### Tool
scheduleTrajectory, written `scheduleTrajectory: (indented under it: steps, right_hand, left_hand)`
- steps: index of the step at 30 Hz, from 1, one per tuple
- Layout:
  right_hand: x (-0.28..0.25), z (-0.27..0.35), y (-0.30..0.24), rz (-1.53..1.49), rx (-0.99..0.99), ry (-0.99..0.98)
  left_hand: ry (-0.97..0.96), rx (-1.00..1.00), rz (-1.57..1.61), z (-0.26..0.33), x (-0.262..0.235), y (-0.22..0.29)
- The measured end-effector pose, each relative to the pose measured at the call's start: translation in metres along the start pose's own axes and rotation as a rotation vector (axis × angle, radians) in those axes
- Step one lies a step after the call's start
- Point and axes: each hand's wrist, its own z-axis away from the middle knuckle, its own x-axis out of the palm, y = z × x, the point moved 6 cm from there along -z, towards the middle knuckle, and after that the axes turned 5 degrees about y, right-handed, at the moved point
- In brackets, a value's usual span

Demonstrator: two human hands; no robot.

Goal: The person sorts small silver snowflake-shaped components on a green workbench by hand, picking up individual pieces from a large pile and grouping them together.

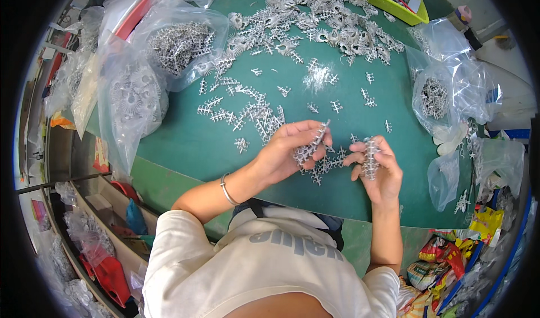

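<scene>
My left hand [291,144] is closed around a silver fishbone-shaped piece [316,143], with its thin spiked end sticking up past the fingertips. Another silver fishbone-shaped piece [369,159] stands nearly upright in my right hand [385,169], pinched between thumb and fingers. The two held pieces are apart. On the green table between and below my hands lies a small cluster of similar spiny pieces [320,167], partly hidden by the left fingers.
Loose spiny pieces [247,112] are strewn to the left, and a large heap of spiny and fan-shaped silver pieces [337,22] spreads across the back. Filled clear bags stand at left [183,45] and right [436,95]. A yellow-green basket [394,5] sits at the back right.
</scene>
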Motion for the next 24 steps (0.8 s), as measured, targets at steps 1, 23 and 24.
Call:
scheduleTrajectory:
  steps: [1, 23, 24]
  right_hand:
    - [-0.001, -0.001, -0.003, -0.038, 0.016, -0.020]
    - [0.038, -0.017, 0.005, 1.672, -0.590, 0.087]
    - [0.034, -0.018, 0.000, 1.600, -0.591, 0.111]
  left_hand:
    - [0.007, 0.024, -0.017, 0.000, -0.003, 0.004]
    - [0.152, -0.282, 0.364, 0.051, -0.027, -0.050]
    - [0.140, -0.271, 0.335, 0.052, -0.028, -0.049]
